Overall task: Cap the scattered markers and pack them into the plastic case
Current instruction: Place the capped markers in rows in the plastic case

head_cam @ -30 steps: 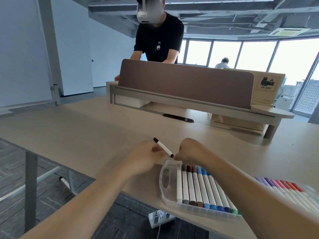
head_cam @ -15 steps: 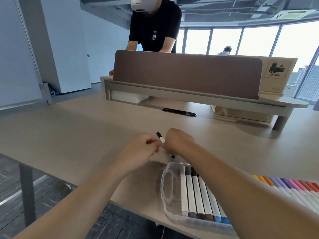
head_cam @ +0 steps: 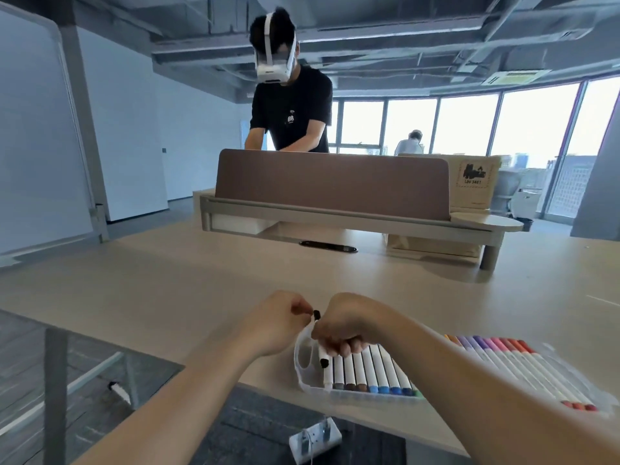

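Observation:
My right hand (head_cam: 345, 325) grips a white marker with black ends (head_cam: 322, 355), tilted steeply over the left end of the clear plastic case (head_cam: 303, 359). Its lower end hovers just above the leftmost slot; its upper black end (head_cam: 316, 313) sticks out above my fist. My left hand (head_cam: 276, 322) is beside it, its fingers pinched together a small gap from that upper end. A row of capped markers (head_cam: 372, 377) in white, brown, blue and green fills the case. More capped markers (head_cam: 523, 365) in purple, pink and red lie in the clear half at the right.
The case sits near the table's front edge (head_cam: 214, 374). A brown divider panel (head_cam: 332, 182) on a raised shelf crosses the back of the table, with a person in a headset standing behind it. A black cable slot (head_cam: 328, 246) lies mid-table. A power strip (head_cam: 315, 439) lies on the floor.
My right hand has swung the marker from slanting between both hands to steeply upright over the case's left end. My left hand has come off the marker's end.

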`<action>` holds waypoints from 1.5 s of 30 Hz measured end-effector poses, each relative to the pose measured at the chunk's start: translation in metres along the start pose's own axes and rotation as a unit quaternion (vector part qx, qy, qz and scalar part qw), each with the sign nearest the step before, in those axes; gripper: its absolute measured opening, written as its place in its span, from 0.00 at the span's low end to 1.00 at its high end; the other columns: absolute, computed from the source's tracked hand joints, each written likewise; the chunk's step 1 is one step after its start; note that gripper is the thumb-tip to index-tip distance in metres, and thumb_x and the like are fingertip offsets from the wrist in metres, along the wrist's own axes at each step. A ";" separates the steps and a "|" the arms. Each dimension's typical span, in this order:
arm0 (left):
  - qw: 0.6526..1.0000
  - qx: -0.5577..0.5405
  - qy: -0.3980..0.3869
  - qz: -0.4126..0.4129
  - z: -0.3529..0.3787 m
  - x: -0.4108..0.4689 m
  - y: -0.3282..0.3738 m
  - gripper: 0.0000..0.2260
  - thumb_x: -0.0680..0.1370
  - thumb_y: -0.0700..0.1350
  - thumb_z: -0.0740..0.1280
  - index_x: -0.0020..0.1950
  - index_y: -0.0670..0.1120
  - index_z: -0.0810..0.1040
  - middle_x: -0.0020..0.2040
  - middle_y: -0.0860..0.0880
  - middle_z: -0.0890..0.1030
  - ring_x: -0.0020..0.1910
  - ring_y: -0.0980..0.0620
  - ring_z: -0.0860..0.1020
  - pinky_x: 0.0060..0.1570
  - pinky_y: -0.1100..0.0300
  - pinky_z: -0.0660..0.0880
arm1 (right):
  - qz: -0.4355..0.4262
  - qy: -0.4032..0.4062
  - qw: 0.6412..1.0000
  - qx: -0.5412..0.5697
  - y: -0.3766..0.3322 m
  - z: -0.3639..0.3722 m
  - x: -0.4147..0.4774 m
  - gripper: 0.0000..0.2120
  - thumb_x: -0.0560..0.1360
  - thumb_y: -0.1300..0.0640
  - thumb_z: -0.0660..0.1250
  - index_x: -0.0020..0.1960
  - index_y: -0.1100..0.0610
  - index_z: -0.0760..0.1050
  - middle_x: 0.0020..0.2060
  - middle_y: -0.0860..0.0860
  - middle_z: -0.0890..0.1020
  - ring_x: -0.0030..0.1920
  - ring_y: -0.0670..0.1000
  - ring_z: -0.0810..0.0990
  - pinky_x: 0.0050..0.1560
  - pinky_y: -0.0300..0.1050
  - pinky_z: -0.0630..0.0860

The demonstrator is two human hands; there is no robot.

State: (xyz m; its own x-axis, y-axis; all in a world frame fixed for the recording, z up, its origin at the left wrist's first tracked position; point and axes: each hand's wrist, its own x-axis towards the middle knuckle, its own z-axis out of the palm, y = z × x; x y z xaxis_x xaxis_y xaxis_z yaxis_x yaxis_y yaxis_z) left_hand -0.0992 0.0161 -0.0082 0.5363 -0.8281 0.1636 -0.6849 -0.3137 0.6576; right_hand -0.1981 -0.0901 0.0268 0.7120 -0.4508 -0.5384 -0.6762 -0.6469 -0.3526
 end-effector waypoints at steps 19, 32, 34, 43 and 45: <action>0.965 0.182 -0.160 0.095 0.019 -0.021 -0.008 0.23 0.79 0.60 0.61 0.74 0.57 0.67 0.76 0.59 0.63 0.69 0.53 0.69 0.65 0.54 0.68 | 0.032 0.067 0.997 -0.012 0.015 0.018 0.012 0.18 0.80 0.62 0.54 0.32 0.59 0.68 0.15 0.49 0.68 0.16 0.46 0.64 0.20 0.34 0.60; 0.980 0.123 -0.142 0.069 0.018 -0.024 -0.005 0.27 0.74 0.56 0.71 0.71 0.56 0.68 0.65 0.56 0.77 0.61 0.54 0.76 0.59 0.58 0.72 | -0.002 0.062 0.998 -0.023 0.015 0.016 0.008 0.18 0.81 0.54 0.62 0.33 0.58 0.71 0.20 0.49 0.71 0.18 0.45 0.66 0.22 0.36 0.64; 0.980 0.122 -0.144 0.068 0.019 -0.025 -0.004 0.27 0.74 0.53 0.71 0.72 0.56 0.68 0.65 0.56 0.77 0.61 0.54 0.76 0.57 0.60 0.71 | 0.002 0.055 0.998 -0.037 0.013 0.016 0.009 0.19 0.81 0.54 0.62 0.33 0.58 0.70 0.16 0.48 0.69 0.15 0.45 0.65 0.21 0.36 0.64; 0.978 0.167 -0.120 0.046 0.026 -0.034 0.008 0.26 0.80 0.49 0.64 0.76 0.55 0.61 0.69 0.49 0.73 0.63 0.48 0.76 0.59 0.55 0.72 | -0.001 0.095 0.995 -0.033 0.010 0.022 -0.007 0.17 0.80 0.61 0.60 0.32 0.60 0.71 0.24 0.53 0.73 0.25 0.49 0.69 0.30 0.40 0.67; 0.982 0.168 -0.078 0.037 0.034 -0.034 0.018 0.20 0.80 0.44 0.61 0.72 0.54 0.67 0.60 0.49 0.79 0.52 0.50 0.80 0.53 0.52 0.77 | -0.022 0.123 0.992 0.021 0.016 0.022 -0.017 0.17 0.78 0.64 0.59 0.30 0.61 0.72 0.20 0.53 0.74 0.22 0.49 0.71 0.26 0.38 0.69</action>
State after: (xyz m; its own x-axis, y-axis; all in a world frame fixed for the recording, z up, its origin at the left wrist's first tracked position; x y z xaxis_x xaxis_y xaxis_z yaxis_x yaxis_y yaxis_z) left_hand -0.1459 0.0229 -0.0269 0.4154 -0.9070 0.0697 -0.8569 -0.3645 0.3645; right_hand -0.2254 -0.0789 0.0133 0.7628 -0.5623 -0.3193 -0.6462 -0.6464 -0.4056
